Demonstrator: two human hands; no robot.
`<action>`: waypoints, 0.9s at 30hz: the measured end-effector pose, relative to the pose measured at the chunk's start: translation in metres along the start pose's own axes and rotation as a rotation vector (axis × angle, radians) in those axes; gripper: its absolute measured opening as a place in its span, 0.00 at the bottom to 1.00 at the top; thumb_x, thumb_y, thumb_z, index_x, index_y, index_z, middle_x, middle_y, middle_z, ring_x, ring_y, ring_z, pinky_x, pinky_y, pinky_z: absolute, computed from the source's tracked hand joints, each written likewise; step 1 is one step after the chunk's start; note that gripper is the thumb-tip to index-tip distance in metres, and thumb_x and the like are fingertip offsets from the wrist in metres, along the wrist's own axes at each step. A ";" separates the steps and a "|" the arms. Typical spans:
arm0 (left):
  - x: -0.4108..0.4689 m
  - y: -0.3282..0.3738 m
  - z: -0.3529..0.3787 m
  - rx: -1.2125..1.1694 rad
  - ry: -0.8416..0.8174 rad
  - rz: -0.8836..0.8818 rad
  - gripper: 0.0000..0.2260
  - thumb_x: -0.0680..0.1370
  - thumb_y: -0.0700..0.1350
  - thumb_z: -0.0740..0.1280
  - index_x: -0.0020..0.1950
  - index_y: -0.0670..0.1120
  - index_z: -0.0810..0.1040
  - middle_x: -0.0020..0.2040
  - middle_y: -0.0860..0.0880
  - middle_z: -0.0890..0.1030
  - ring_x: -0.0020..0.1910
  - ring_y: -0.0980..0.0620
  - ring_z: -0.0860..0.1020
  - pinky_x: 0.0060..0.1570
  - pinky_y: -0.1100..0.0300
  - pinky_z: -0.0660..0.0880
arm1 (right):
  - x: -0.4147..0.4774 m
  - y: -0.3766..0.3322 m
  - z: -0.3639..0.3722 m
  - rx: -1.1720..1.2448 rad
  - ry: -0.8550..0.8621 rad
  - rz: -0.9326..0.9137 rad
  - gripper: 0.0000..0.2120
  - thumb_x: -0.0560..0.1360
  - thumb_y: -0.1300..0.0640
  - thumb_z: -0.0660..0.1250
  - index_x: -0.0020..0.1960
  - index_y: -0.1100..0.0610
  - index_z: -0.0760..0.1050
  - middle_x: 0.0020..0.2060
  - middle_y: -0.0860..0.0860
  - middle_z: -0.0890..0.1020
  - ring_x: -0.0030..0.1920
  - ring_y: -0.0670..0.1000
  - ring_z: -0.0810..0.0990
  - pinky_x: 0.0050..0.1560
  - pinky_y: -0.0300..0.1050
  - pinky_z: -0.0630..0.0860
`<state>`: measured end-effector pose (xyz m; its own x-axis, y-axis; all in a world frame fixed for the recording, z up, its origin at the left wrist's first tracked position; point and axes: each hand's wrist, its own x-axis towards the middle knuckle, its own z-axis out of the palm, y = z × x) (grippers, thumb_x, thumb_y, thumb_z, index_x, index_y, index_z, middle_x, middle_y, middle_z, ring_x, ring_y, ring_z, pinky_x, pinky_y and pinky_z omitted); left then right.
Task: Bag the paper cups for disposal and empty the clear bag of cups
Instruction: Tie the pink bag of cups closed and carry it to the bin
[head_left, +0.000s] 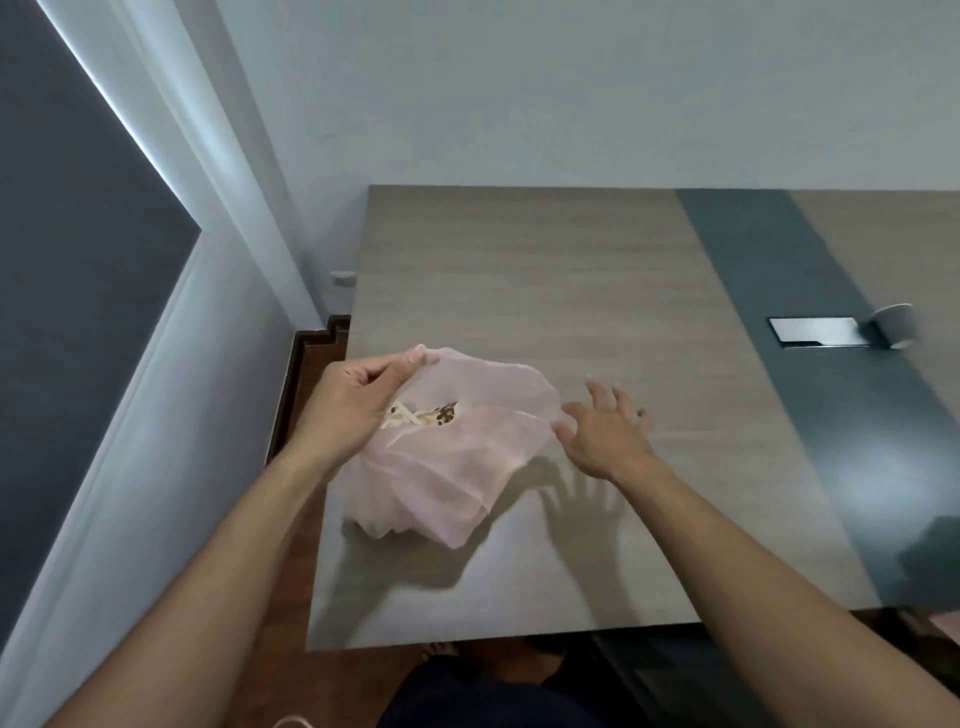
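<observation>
Cool, soft indoor light; a bright strip (117, 111) glows along the edge of the blind (78, 270) at left. The bag (457, 467) and right hand (605, 431) cast soft shadows on the table (519, 270), toward the viewer. The right hand and cup (896, 325) are blurred. Straight lines bend near the edges.

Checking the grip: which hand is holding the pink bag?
The left hand pinches the pink bag at its rim; the right hand is spread open beside it.

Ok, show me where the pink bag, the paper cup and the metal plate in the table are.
pink bag (467, 467): head view, on its crumpled front, below the opening.
paper cup (896, 325): head view, on its blurred side wall.
metal plate (815, 331): head view, on its flat shiny middle.
</observation>
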<state>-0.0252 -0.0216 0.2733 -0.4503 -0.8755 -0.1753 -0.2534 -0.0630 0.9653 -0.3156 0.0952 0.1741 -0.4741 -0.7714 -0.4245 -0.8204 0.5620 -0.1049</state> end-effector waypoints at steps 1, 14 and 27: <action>0.001 0.003 0.000 -0.014 0.017 0.009 0.14 0.84 0.62 0.72 0.61 0.57 0.92 0.60 0.58 0.91 0.66 0.58 0.86 0.77 0.44 0.77 | -0.001 0.002 0.000 0.028 -0.005 -0.016 0.25 0.86 0.35 0.55 0.79 0.40 0.71 0.88 0.49 0.51 0.88 0.61 0.47 0.81 0.73 0.52; 0.008 0.033 0.022 -0.114 -0.055 0.064 0.12 0.85 0.55 0.73 0.61 0.51 0.92 0.59 0.53 0.91 0.63 0.60 0.87 0.73 0.57 0.77 | -0.008 -0.085 -0.010 0.197 0.121 -0.338 0.15 0.83 0.40 0.61 0.61 0.47 0.79 0.56 0.52 0.87 0.59 0.61 0.84 0.57 0.57 0.78; 0.078 -0.025 -0.047 0.863 -0.117 -0.065 0.26 0.83 0.29 0.70 0.75 0.53 0.85 0.67 0.34 0.83 0.42 0.49 0.83 0.32 0.63 0.81 | 0.043 0.071 -0.050 0.028 0.073 0.180 0.17 0.70 0.69 0.78 0.57 0.58 0.85 0.51 0.59 0.89 0.55 0.61 0.88 0.55 0.52 0.84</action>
<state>-0.0138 -0.1106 0.2448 -0.4854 -0.8249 -0.2898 -0.8203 0.3150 0.4774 -0.4103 0.0872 0.1929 -0.6353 -0.6767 -0.3722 -0.7114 0.7003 -0.0590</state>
